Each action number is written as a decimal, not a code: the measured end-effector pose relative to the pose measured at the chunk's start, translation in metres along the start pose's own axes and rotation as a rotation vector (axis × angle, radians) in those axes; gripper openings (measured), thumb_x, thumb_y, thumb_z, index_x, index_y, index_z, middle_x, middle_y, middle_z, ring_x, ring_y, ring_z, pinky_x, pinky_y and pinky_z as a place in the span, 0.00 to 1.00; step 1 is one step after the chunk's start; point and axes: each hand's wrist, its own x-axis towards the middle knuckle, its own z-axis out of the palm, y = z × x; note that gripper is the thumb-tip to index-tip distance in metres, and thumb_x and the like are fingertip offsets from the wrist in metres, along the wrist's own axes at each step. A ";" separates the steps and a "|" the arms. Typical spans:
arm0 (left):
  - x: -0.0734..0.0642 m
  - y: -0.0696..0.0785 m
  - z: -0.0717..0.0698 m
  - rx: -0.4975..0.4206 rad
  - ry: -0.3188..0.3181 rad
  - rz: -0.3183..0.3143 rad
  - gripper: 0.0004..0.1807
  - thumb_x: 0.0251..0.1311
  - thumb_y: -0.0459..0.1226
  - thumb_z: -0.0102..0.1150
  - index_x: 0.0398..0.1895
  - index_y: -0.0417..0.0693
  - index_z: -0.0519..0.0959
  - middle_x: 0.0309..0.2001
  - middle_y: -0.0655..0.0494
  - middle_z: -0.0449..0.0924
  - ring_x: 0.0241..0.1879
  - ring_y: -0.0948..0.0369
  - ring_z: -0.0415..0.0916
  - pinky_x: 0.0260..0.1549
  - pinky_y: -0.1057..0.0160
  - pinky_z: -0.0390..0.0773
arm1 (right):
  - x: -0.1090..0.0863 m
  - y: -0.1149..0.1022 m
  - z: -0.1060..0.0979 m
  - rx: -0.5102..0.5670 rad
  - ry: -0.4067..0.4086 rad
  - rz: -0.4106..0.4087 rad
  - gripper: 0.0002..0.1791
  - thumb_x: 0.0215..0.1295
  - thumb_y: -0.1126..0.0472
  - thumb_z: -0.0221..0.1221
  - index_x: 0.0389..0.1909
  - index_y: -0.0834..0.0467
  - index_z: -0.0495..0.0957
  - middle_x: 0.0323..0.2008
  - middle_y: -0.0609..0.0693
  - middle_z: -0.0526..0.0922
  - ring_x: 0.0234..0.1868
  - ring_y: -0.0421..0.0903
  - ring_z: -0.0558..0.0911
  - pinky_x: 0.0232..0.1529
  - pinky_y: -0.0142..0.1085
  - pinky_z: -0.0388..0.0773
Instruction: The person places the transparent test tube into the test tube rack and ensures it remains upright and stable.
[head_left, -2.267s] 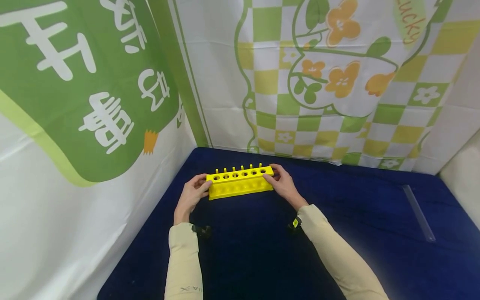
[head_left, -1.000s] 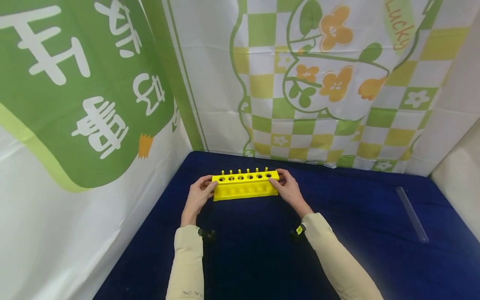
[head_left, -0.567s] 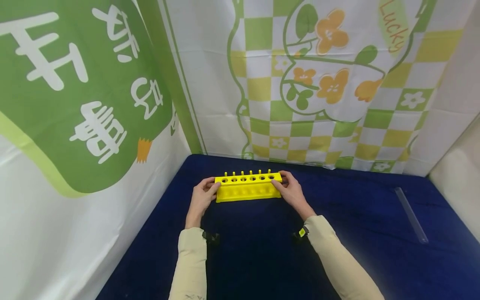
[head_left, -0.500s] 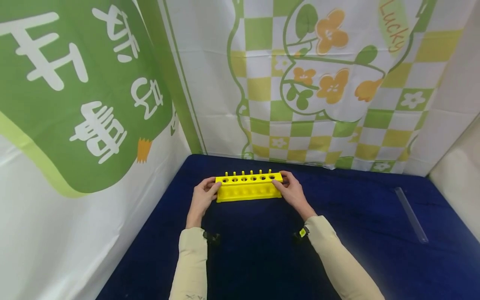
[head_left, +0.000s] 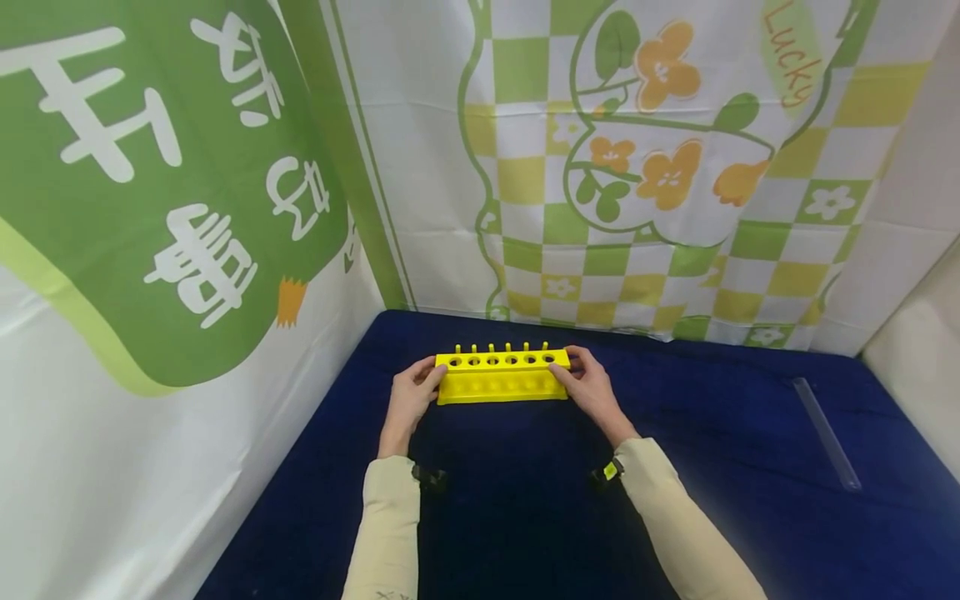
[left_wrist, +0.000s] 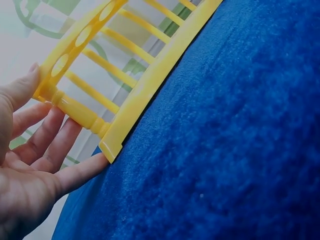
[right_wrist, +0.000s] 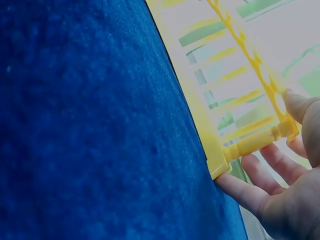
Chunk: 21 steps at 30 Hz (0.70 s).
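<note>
A yellow test tube rack (head_left: pixel 502 385) stands upright on the dark blue cloth, its row of round holes facing up and several short pegs along the back. At its left end my left hand (head_left: pixel 411 395) holds it, thumb on the top plate and fingers against the end post. My right hand (head_left: pixel 592 388) grips the opposite end in much the same way. In the left wrist view, the little finger touches the base corner of the rack (left_wrist: pixel 137 102). The right wrist view also has a finger at the base corner of the rack (right_wrist: pixel 192 102). The holes hold no tubes.
A clear test tube (head_left: pixel 827 433) lies on the blue cloth (head_left: pixel 712 467) far to the right. Behind the table hangs a checked, flowered curtain (head_left: pixel 600 233). A green and white curtain (head_left: pixel 247 367) closes off the left side.
Both hands have shifted the rack a little to the right and turned it so its long side lies more level across the view. The head view has tilted slightly. The clear tube stays put.
</note>
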 end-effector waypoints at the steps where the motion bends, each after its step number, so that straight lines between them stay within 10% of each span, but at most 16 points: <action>1: 0.000 0.000 0.000 0.002 0.000 0.001 0.32 0.63 0.54 0.59 0.67 0.50 0.72 0.58 0.46 0.78 0.57 0.50 0.78 0.55 0.51 0.80 | -0.001 0.000 0.000 0.009 0.001 0.004 0.36 0.63 0.38 0.61 0.67 0.51 0.66 0.55 0.59 0.77 0.49 0.54 0.81 0.41 0.37 0.82; 21: -0.002 0.000 0.009 0.033 0.002 0.023 0.30 0.66 0.53 0.57 0.68 0.52 0.71 0.59 0.48 0.78 0.57 0.52 0.78 0.54 0.52 0.81 | -0.006 0.004 -0.007 0.031 0.004 0.006 0.36 0.63 0.40 0.63 0.66 0.52 0.67 0.54 0.61 0.78 0.47 0.54 0.82 0.39 0.35 0.82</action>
